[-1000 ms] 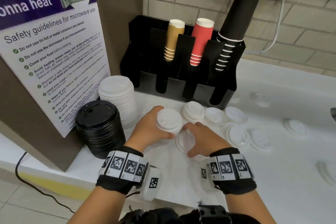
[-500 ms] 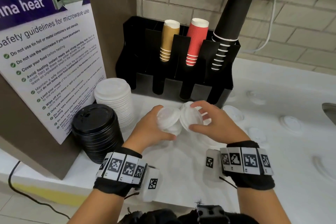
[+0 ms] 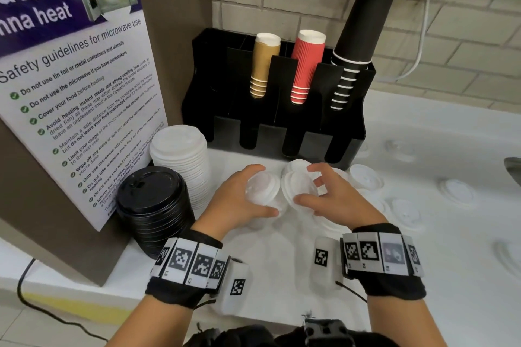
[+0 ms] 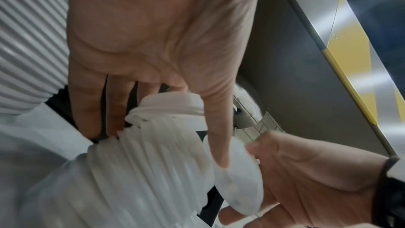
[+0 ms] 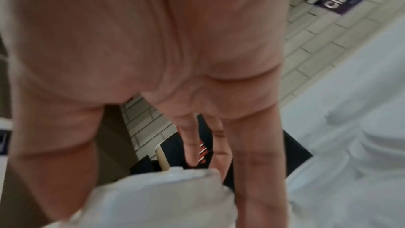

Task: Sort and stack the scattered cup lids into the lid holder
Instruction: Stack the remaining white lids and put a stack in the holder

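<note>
Two groups of white lids are now held above the bench [image 3: 282, 262]: a stack [image 3: 260, 187] in the left hand [image 3: 235, 200], one lid [image 3: 300, 186], lifted off the bench, gripped by the right hand [image 3: 335, 197], tilted toward it, apparently for merging.

White lids [image 3: 263, 187] in the hands: thin, smooth plastic; black lids [image 3: 153, 200] left of them: glossy plastic; red cups [image 3: 306, 65] beyond: ribbed paper; holder [image 3: 346, 132]: black, smooth.
</note>
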`<state>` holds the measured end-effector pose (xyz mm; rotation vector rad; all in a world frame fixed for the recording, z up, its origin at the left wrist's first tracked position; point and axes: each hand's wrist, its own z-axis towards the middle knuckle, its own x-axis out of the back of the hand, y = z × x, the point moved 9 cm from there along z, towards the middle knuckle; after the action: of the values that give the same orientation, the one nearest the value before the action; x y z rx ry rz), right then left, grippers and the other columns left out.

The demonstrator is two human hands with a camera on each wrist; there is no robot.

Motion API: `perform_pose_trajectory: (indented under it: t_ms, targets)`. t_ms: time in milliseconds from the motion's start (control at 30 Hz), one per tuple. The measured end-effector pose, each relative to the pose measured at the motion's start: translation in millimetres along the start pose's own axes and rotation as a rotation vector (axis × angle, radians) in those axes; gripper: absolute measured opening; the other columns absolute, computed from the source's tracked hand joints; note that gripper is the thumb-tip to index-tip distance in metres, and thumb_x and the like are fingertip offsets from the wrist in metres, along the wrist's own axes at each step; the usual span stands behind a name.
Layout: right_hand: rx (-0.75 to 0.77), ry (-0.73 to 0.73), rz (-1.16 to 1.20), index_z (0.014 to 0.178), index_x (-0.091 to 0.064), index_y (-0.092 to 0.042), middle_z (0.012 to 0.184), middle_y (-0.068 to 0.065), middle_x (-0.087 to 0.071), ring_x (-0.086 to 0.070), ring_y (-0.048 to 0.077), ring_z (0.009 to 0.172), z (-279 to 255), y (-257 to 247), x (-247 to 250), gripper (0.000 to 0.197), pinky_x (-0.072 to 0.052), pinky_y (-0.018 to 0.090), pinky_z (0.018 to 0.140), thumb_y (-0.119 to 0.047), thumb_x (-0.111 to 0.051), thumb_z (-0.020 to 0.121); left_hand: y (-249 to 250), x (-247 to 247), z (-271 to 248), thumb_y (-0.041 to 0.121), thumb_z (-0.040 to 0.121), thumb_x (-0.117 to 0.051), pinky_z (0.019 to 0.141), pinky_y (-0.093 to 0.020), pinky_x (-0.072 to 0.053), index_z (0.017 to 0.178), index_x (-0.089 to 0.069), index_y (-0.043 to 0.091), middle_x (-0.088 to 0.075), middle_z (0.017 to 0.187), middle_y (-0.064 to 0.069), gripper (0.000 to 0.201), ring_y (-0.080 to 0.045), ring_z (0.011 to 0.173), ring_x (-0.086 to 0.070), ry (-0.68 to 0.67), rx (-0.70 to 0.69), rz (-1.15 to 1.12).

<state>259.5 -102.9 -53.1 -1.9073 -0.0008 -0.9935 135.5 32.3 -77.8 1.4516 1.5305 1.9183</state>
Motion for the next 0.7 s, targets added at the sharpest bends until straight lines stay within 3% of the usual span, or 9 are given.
perform_pose_trajectory:
  t_ms: [133, 200, 467, 600, 700]
  targets:
    - [-0.117, 0.017, 0.511, 0.116, -0.051, -0.028, 0.108, 0.007, -0.054, -0.069, 0.024, 0.091, -1, 5, -3, 0.024, -0.058, 0.043, 0.082, -0.034, -0.046, 0.094, 10, 6, 0, 0.04, 0.06, -0.09, 0.099, -0.033, -0.038, 0.14, -0.042, 0.037, -0.049, 0.132, 0.006, 0.093, -0.02, 0.123, -0.04, 0.044, -0.052, 0.145]
    - [-0.123, 0.022, 0.594, 0.114, -0.054, -0.028, 0.109, 0.009, -0.055, -0.069, 0.028, 0.091, -1, 4, -8, 0.026, -0.057, 0.048, 0.083, -0.038, -0.038, 0.096, 15, 3, 0, 0.043, 0.059, -0.09, 0.097, -0.031, -0.036, 0.14, -0.042, 0.039, -0.047, 0.131, 0.007, 0.094, -0.02, 0.123, -0.038, 0.029, -0.076, 0.197]
    - [-0.101, -0.022, 0.627, 0.115, -0.051, -0.03, 0.112, 0.01, -0.055, -0.068, 0.029, 0.093, 3, -6, -21, 0.028, -0.058, 0.045, 0.081, -0.042, -0.039, 0.093, 15, -18, 3, 0.033, 0.067, -0.088, 0.096, -0.025, -0.037, 0.144, -0.04, 0.034, -0.029, 0.122, 0.009, 0.091, -0.021, 0.119, -0.042, -0.035, -0.085, 0.244]
    - [-0.067, -0.035, 0.59, 0.127, -0.041, -0.034, 0.111, 0.002, -0.052, -0.066, 0.027, 0.094, 6, -9, -25, 0.035, -0.058, 0.038, 0.076, -0.041, -0.039, 0.092, 12, -22, 5, 0.034, 0.071, -0.084, 0.101, -0.028, -0.038, 0.146, -0.034, 0.033, -0.029, 0.135, 0.004, 0.09, -0.021, 0.125, -0.038, -0.058, -0.063, 0.251]
    - [-0.063, -0.04, 0.55, 0.128, -0.037, -0.038, 0.109, -0.003, -0.053, -0.064, 0.025, 0.098, 8, -8, -24, 0.053, -0.057, 0.036, 0.075, -0.052, -0.041, 0.077, 11, -20, 6, 0.033, 0.075, -0.08, 0.1, -0.028, -0.038, 0.145, -0.034, 0.032, -0.031, 0.136, 0.003, 0.084, -0.021, 0.126, -0.039, -0.052, -0.046, 0.241]
